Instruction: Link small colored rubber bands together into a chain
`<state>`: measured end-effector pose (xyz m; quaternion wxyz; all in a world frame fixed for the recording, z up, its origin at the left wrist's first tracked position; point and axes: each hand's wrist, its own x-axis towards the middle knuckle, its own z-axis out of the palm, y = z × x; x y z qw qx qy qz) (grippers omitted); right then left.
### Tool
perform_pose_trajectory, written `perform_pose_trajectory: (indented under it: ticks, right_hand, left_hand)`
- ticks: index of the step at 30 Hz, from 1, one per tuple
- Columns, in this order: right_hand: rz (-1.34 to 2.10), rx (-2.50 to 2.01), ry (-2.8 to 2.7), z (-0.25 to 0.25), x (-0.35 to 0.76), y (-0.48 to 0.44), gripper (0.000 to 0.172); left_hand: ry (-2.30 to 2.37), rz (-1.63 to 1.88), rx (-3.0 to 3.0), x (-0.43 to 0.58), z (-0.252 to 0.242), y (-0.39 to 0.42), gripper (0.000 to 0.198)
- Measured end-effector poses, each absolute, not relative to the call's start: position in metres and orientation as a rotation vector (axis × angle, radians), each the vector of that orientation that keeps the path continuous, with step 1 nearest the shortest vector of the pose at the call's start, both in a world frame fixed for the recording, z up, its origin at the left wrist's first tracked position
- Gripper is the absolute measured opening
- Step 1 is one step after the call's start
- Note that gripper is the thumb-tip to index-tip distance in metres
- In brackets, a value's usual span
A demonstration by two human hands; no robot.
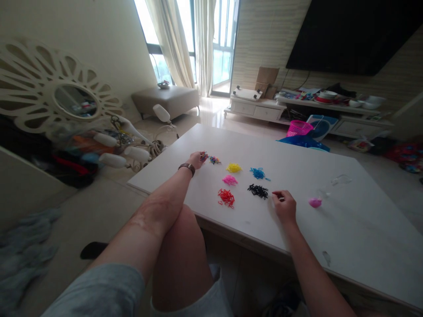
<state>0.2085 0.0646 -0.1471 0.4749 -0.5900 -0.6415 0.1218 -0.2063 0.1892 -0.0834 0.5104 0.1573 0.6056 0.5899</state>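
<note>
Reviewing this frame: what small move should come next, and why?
Probably the right hand should reach across to the multicoloured pieces at the left hand and pick out one colour. Those pieces and the small pile beside them are mixed, while the yellow pile, pink pile, red pile, blue pile and black pile each look single-coloured.

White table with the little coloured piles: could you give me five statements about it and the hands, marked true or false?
1. The yellow pile lies left of the blue pile. True.
2. The pink pile is nearer the camera than the red pile. False: the red pile is nearer.
3. The right hand is beside the black pile. True.
4. The left hand is at the red pile. False: it is at mixed-colour pieces.
5. The left wrist wears a dark band. True.
</note>
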Motion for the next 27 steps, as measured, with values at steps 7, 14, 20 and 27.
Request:
perform_pose_trajectory:
  ticks: [7, 14, 20, 27]
  right_hand:
    - [0.294, -1.445, -1.578, -0.147, 0.209, 0.065, 0.016]
    - [0.284, -1.447, -1.587, -0.146, 0.208, 0.065, 0.016]
    - [0.296, -1.454, -1.599, -0.146, 0.207, 0.065, 0.017]
    - [0.308, -1.452, -1.604, -0.145, 0.207, 0.065, 0.016]
  left_hand:
    - [1.416, 1.344, 0.299, -0.210, -0.083, 0.184, 0.026]
    - [1.439, 1.355, 0.418, -0.206, -0.087, 0.178, 0.045]
    - [1.441, 1.382, 0.530, -0.211, -0.090, 0.173, 0.037]
    - [1.467, 1.363, 0.556, -0.215, -0.090, 0.173, 0.016]
